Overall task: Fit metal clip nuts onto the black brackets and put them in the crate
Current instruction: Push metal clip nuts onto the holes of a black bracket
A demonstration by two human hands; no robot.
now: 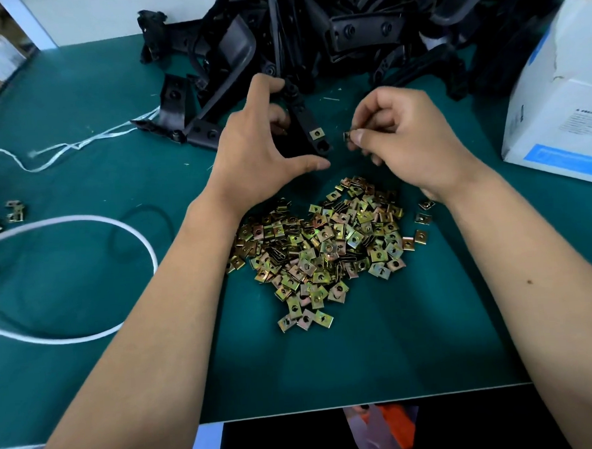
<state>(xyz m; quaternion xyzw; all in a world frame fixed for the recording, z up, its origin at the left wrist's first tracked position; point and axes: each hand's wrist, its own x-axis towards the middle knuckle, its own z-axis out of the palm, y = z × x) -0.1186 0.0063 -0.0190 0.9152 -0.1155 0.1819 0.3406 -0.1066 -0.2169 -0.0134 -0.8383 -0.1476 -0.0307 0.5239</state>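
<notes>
Head view: a black bracket [305, 131], with one clip nut [316, 133] already fitted near its end, is gripped by the left hand [256, 151]. Just beside it, a second clip nut [347, 135] is pinched in the right hand [406, 139]. A heap of loose clip nuts [323, 250] is seen below on the green counter [75, 98], and piled brackets [346, 33] behind.
</notes>
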